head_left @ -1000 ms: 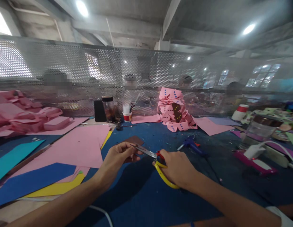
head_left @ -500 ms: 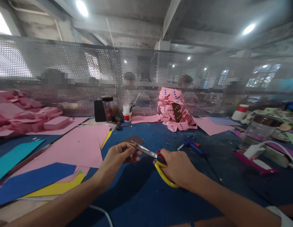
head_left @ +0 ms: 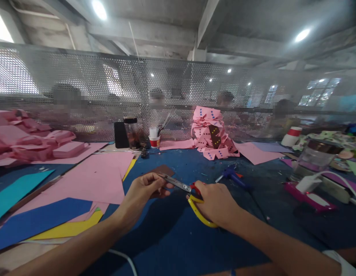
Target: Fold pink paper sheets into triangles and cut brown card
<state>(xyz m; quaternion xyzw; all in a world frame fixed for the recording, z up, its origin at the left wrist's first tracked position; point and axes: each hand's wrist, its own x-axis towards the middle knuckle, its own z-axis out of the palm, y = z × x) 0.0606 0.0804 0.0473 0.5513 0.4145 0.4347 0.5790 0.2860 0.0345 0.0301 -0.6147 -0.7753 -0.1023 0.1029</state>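
Observation:
My right hand (head_left: 216, 203) is wrapped round the handles of a pair of scissors (head_left: 180, 185) with one red and one yellow loop. The blades point left and reach my left hand (head_left: 149, 188), lying almost together. A piece of brown sheet (head_left: 163, 169) shows just behind the left fingers, which are pinched at its near edge. The fingers hide much of that piece and the blade tips, so how far the blades overlap it cannot be seen. A blue glue gun (head_left: 234, 176) rests on the table beyond my right hand.
Pink sheets (head_left: 100, 174) and a blue sheet (head_left: 45, 220) lie at left. A pile of dotted pink pieces (head_left: 202, 134) stands at the back, near a paper cup (head_left: 154, 142) and a dark-lidded jar (head_left: 132, 134). At right are a clear jar (head_left: 313, 159) and a magenta device (head_left: 313, 199).
The scissor blades have drawn closer together and turned slightly. Both hands stay in nearly the same place, and the brown sheet has hardly moved.

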